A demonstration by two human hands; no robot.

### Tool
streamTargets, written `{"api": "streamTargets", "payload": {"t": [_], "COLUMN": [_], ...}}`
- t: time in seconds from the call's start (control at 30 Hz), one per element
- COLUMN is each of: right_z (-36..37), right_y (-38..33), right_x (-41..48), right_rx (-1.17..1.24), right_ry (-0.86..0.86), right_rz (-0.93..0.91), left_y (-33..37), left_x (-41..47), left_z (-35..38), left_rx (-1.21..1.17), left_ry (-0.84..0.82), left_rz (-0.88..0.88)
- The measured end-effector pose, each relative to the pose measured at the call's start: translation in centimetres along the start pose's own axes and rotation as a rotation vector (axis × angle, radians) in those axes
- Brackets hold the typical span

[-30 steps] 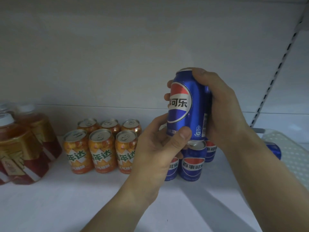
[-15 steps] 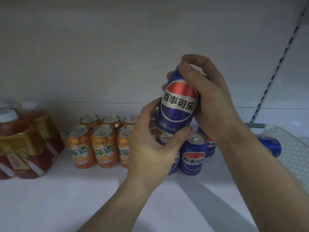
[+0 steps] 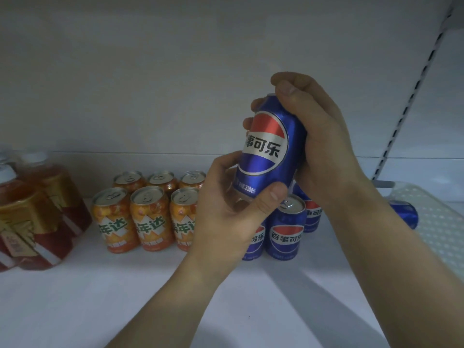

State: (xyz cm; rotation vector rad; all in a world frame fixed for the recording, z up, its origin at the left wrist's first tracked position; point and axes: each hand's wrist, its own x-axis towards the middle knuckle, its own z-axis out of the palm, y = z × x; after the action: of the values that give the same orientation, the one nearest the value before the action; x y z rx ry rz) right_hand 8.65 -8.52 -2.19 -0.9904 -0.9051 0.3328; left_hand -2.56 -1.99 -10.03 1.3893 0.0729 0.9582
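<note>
Right hand (image 3: 324,146) wraps top of blue can (image 3: 268,149), left hand (image 3: 233,209) pinches its base; can held tilted above blue cans (image 3: 286,229) on shelf (image 3: 125,297). Looks like stacking step: next, level it, lower onto standing tops

We hold both arms forward, bare as far as they show. Our left forearm (image 3: 160,305) rises from the lower middle and our right forearm (image 3: 401,272) from the lower right corner, so the two converge. Our left hand (image 3: 223,212) sits lower, with its thumb (image 3: 272,197) pressed across the bottom of the blue Pepsi can (image 3: 268,156) and its fingers curled behind it. Our right hand (image 3: 326,146) sits higher, wrapped round the can's upper right side. Its thumb lies on the top front, and its fingertips (image 3: 254,105) show past the can's left edge. Both wrists look roughly straight.
</note>
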Motion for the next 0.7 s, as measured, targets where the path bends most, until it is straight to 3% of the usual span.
{"api": "streamTargets", "payload": {"t": [0.23,0.53,0.7], "right_z": [0.1,0.4,0.4], "right_y": [0.4,1.2,1.3], "right_x": [0.2,0.4,0.4], "right_rx": [-0.053,-0.130,-0.097], "right_ry": [-0.054,-0.035,-0.043], "right_rz": [0.013,-0.021,-0.015], "left_y": [0.3,0.6,0.5], "left_x": [0.0,0.9,0.8], "left_z": [-0.4,-1.6,-1.7], "left_rx": [-0.319,-0.048,-0.049], "left_ry": [-0.096,0.021,0.043], "left_rz": [-0.226,-0.060,-0.037]}}
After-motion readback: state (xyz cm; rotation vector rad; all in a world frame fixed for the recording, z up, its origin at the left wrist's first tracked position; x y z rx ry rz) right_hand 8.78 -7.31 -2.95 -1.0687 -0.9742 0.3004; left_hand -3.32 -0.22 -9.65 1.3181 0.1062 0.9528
